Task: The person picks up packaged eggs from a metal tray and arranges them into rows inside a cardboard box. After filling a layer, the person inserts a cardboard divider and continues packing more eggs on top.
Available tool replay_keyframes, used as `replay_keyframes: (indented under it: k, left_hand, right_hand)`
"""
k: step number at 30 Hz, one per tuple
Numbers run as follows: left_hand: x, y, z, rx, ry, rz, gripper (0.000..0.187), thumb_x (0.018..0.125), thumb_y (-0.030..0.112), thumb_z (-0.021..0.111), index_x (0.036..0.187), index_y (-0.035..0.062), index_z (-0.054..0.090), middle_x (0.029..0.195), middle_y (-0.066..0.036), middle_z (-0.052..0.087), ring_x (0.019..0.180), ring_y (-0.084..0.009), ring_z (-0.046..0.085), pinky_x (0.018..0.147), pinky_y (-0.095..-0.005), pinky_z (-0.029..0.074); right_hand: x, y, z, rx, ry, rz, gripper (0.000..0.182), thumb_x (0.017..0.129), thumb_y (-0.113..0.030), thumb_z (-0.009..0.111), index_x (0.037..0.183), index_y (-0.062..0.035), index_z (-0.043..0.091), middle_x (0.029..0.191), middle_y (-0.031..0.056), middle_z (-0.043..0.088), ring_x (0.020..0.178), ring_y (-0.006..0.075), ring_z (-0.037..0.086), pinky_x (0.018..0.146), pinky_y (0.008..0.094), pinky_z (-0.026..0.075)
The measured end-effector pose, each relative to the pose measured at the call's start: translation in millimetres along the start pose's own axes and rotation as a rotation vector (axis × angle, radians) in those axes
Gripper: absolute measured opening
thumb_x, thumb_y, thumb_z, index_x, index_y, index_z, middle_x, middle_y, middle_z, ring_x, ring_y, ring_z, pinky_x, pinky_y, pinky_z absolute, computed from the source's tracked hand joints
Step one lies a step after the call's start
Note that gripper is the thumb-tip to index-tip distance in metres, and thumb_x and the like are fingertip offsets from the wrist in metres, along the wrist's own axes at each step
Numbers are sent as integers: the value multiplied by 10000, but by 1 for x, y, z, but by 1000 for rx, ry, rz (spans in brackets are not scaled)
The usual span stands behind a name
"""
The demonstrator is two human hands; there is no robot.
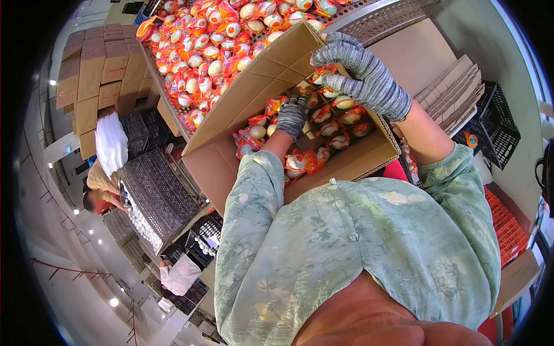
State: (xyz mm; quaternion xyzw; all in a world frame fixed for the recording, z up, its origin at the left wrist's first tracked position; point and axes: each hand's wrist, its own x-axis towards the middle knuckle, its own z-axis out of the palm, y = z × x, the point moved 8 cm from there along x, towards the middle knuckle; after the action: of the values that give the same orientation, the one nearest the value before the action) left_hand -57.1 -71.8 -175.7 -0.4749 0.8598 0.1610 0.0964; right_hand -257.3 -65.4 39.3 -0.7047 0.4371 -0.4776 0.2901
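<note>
A cardboard box (265, 75) stands open in front of me, holding a divider with red-and-orange wrapped eggs in its cells (343, 102). More wrapped eggs lie loose on the left side, such as one egg (257, 132). My left hand (293, 117), in a grey fingerless glove, reaches down into the box with fingers stretched out beside a wrapped egg (312, 100). At the far right wall, my right hand (365, 75), gloved alike, has its fingers and thumb closed around a wrapped egg (324, 74). The left fingertips are partly hidden.
Beyond the box, a perforated metal tray (378, 26) carries a heap of wrapped eggs (216, 49). Flattened cardboard (450, 86) and a black crate (497, 124) sit right. Stacked cartons (104, 69) rise at left. Another person (101, 184) works beside white eggs (143, 222).
</note>
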Motion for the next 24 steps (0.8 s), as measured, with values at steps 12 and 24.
replay_keyframes:
  k: [12,24]
  left_hand:
    - [-1,3,30,6,-152,-8,560,796,241,644,1318,147,464,1267,-208,491,1173,-350,489,986,-425,406]
    - [16,-21,50,-548,-42,-105,405,831,185,591,1230,119,565,1159,-170,596,1080,-296,570,924,-379,451]
  right_hand:
    - [1,0,0,-14,0,-38,319,793,-217,704,1099,-147,649,1204,148,542,1239,312,432,1029,408,359]
    - [1,-3,0,4,0,-24,304,798,-215,699,1088,-135,654,1173,133,568,1242,312,435,1035,412,350]
